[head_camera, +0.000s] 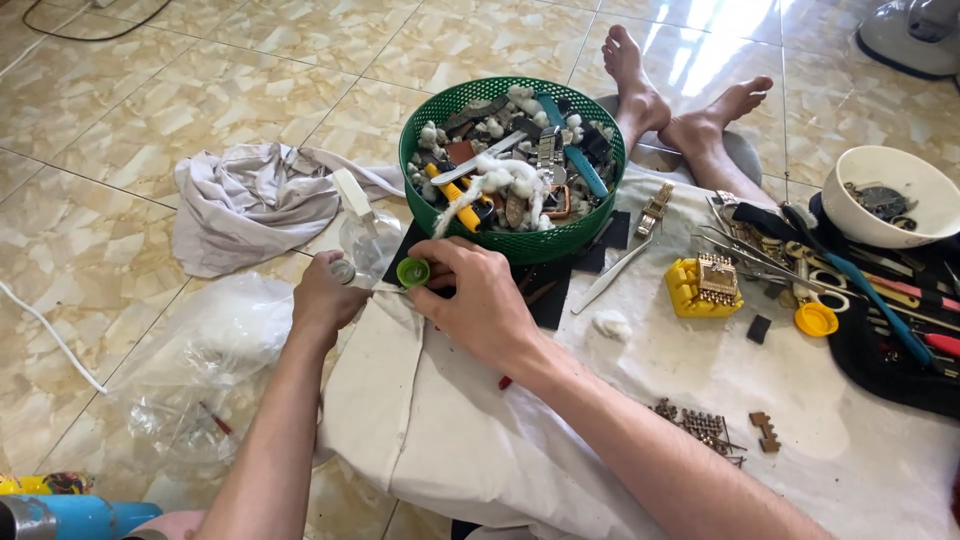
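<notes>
A white cloth (640, 400) covers the floor, keeping small parts together. At its far edge sits a green basket (513, 160) of watch straps and cotton. Just before it, the left hand (325, 298) grips a small clear bottle (345, 268) steady; the right hand (480, 300) pinches its green cap (412, 272), off beside the neck.

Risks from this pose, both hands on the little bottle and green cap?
1. The left hand holds a small bottle while the right hand pinches the green cap beside it; if the bottle is uncapped, liquid may spill on the white cloth.
2. The full green basket sits just beyond the knuckles and could get bumped.
3. Small metal links lie loose near the right forearm; a sweep could scatter them.
</notes>
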